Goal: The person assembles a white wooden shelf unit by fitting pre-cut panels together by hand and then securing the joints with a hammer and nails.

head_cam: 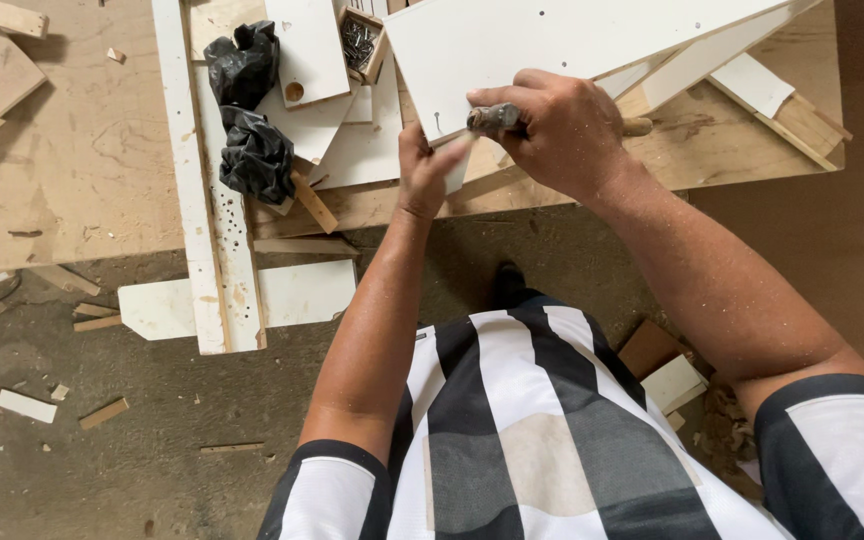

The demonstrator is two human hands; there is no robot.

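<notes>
A large white board (552,40) lies tilted on the wooden workbench (82,160). My left hand (424,170) grips its near corner from below, thumb and fingers on the edge. My right hand (562,130) is closed around a hammer; its metal head (492,118) sits at the board's corner and its wooden handle end (638,126) pokes out on the right. A small nail or mark (437,122) shows on the board near that corner. Both forearms are dusted with sawdust.
Two crumpled black plastic bags (247,110) lie on white offcuts at the left. A small wooden box of nails (360,42) stands behind them. A long white strip (202,200) overhangs the bench edge. Wood scraps (102,412) litter the floor, with blocks (667,370) by my right side.
</notes>
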